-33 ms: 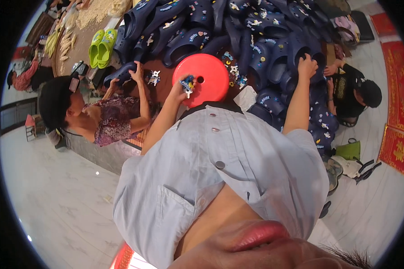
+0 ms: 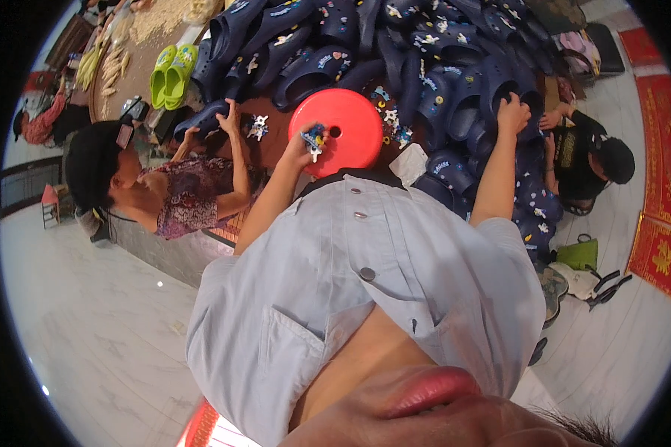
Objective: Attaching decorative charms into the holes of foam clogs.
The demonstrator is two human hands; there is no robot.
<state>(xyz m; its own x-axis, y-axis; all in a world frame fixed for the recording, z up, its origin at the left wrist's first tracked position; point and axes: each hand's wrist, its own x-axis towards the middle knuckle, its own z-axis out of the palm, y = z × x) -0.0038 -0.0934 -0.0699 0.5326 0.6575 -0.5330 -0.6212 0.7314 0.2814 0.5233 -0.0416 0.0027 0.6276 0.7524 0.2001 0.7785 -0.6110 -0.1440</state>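
Note:
My left hand (image 2: 303, 149) is closed around a bunch of small blue, white and yellow shoe charms (image 2: 315, 140), over the edge of a round red stool (image 2: 358, 145) with a hole in its seat. Out to the right, my right hand (image 2: 512, 118) has its fingers bent onto the opening of a navy clog (image 2: 497, 74) in the heap. Its fingertips are partly hidden against the dark shoe. More loose charms (image 2: 392, 119) lie just right of the stool, and a few others (image 2: 258, 127) lie to its left.
Navy clogs (image 2: 306, 78) with charms on them cover the far side and right. A green pair of clogs (image 2: 175, 78) stands at the far left. On the left, a co-worker (image 2: 179, 186) holds a navy clog; another person (image 2: 585, 160) sits on the right. A white card-like piece (image 2: 408, 164) lies near my waist.

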